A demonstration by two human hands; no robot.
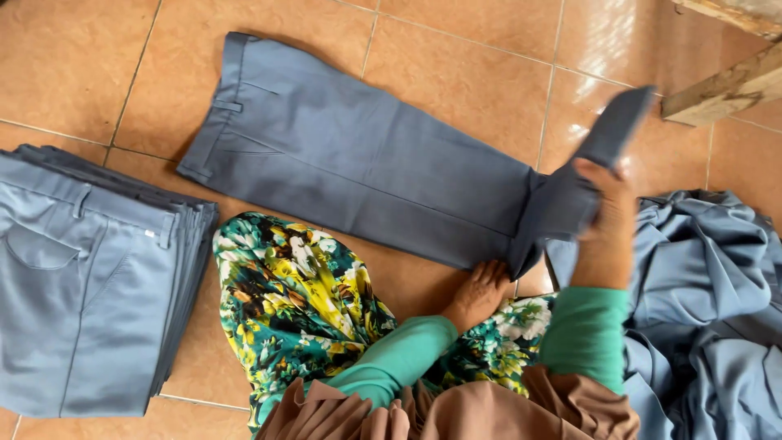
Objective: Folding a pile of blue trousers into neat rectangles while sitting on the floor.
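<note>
A pair of blue-grey trousers [350,159] lies flat on the tiled floor [98,73], waistband to the left. My right hand [607,213] grips the leg end of the trousers [607,143] and has it lifted and folded back over the rest. My left hand [479,291] presses flat on the floor at the near edge of the trousers, right at the fold. Both arms wear green sleeves. My knee in flowered cloth [289,297] is just below the trousers.
A neat stack of folded blue-grey trousers [81,277] sits at the left. A loose heap of the same cloth [709,301] lies at the right. Wooden legs of some furniture [729,85] show at the top right.
</note>
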